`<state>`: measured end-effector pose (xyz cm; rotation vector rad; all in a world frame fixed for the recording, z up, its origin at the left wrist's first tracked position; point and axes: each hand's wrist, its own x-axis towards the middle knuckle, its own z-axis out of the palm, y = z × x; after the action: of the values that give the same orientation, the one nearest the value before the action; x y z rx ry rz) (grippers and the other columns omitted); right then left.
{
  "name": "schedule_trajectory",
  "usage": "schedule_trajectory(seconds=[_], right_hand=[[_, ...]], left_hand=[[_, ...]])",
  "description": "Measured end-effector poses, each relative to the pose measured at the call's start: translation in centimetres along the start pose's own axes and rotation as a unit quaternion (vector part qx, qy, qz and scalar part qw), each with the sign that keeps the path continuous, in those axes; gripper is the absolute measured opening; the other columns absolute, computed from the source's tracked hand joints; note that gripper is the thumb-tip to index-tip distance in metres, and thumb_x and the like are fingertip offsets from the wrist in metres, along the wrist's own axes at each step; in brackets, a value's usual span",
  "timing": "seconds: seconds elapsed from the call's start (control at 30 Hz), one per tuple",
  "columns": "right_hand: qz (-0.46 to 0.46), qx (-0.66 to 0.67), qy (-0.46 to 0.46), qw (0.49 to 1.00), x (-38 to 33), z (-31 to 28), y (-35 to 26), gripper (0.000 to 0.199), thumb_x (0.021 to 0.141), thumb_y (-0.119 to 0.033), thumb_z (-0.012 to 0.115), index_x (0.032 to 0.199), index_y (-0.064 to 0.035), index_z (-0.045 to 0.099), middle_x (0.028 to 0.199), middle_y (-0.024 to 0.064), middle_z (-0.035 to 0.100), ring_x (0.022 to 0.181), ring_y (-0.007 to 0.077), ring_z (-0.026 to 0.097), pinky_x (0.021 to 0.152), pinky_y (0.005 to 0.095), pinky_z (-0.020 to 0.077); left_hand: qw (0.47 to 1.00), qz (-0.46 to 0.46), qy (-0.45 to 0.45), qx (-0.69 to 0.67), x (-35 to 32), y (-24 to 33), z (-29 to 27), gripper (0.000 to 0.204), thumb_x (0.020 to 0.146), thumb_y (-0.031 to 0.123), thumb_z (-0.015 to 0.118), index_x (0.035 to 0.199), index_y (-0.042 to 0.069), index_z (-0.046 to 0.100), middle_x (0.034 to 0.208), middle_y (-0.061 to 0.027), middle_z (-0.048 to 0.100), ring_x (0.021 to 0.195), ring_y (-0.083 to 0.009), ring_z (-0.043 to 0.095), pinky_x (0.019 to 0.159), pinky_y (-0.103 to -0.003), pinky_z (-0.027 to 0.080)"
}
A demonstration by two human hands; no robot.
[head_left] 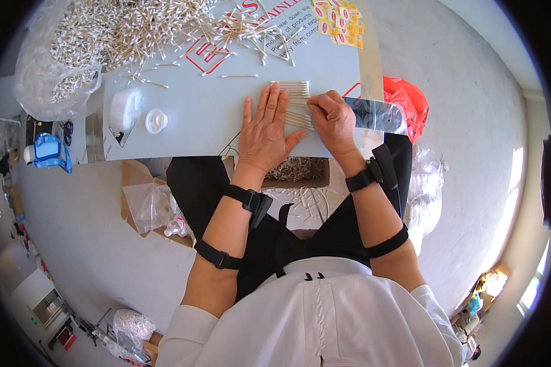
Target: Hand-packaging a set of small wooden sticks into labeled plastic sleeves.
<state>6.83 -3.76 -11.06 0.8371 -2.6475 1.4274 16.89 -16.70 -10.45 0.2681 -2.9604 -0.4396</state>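
Note:
A neat row of cotton swabs lies side by side on the table, near its front edge. My left hand rests flat over the row's left ends, fingers stretched out and thumb spread. At the right ends of the swabs is my right hand, its fingers curled into a pinch. What the pinch holds, if anything, is hidden by the fingers. Farther back, a large heap of loose cotton swabs spills partly from a clear plastic bag. A few single swabs are scattered between the heap and my hands.
A small round white container stands left beside a clear plastic piece. Yellow labels lie at the back right. A red bag hangs by the right edge. Below, a cardboard box holds more swabs.

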Motion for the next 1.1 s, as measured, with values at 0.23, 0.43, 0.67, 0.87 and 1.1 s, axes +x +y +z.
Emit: schedule_trajectory(seconds=[0.23, 0.43, 0.67, 0.87, 1.1], right_hand=[[0.001, 0.006, 0.005, 1.0, 0.4, 0.1, -0.1, 0.006, 0.079, -0.011, 0.062, 0.084, -0.0096, 0.066, 0.075, 0.0067, 0.058, 0.066, 0.0264, 0.059, 0.058, 0.0352, 0.0472], [0.01, -0.019, 0.001, 1.0, 0.8, 0.3, -0.2, 0.006, 0.079, -0.012, 0.063, 0.084, -0.0107, 0.067, 0.075, 0.0063, 0.057, 0.066, 0.0259, 0.059, 0.058, 0.0354, 0.047], [0.01, -0.024, -0.037, 0.999, 0.7, 0.0, -0.2, 0.005, 0.079, -0.012, 0.063, 0.081, -0.0099, 0.067, 0.077, 0.0065, 0.058, 0.067, 0.0261, 0.06, 0.059, 0.0353, 0.0474], [0.011, 0.021, -0.003, 1.0, 2.3, 0.6, 0.1, 0.007, 0.08, -0.013, 0.062, 0.082, -0.009, 0.067, 0.078, 0.0072, 0.059, 0.067, 0.0267, 0.06, 0.06, 0.0355, 0.0477], [-0.002, -0.015, -0.027, 1.0, 2.9, 0.8, 0.3, 0.007, 0.08, -0.014, 0.062, 0.082, -0.009, 0.067, 0.078, 0.0068, 0.058, 0.067, 0.0272, 0.059, 0.059, 0.0365, 0.0474]], left_hand=[[1.0, -0.005, -0.006, 0.0, 0.1, 0.1, -0.1, 0.083, 0.08, 0.048, 0.06, 0.143, 0.006, 0.026, 0.15, -0.0102, 0.024, 0.138, -0.025, 0.022, 0.112, -0.048, 0.012], [1.0, -0.005, -0.006, -0.003, 0.1, 0.1, 0.0, 0.083, 0.08, 0.048, 0.06, 0.143, 0.006, 0.026, 0.15, -0.0098, 0.023, 0.138, -0.0247, 0.022, 0.112, -0.048, 0.011], [1.0, -0.008, -0.009, -0.003, 0.1, 0.0, -0.1, 0.083, 0.08, 0.048, 0.059, 0.143, 0.006, 0.026, 0.15, -0.0096, 0.023, 0.138, -0.0245, 0.022, 0.112, -0.048, 0.012], [1.0, -0.009, -0.006, -0.009, 0.1, 0.1, -0.2, 0.082, 0.08, 0.049, 0.059, 0.142, 0.005, 0.027, 0.15, -0.0095, 0.023, 0.138, -0.024, 0.022, 0.112, -0.047, 0.011], [1.0, -0.011, -0.006, -0.011, 0.1, 0.1, 0.0, 0.082, 0.08, 0.049, 0.059, 0.142, 0.005, 0.028, 0.15, -0.0098, 0.023, 0.138, -0.024, 0.022, 0.112, -0.047, 0.012]])
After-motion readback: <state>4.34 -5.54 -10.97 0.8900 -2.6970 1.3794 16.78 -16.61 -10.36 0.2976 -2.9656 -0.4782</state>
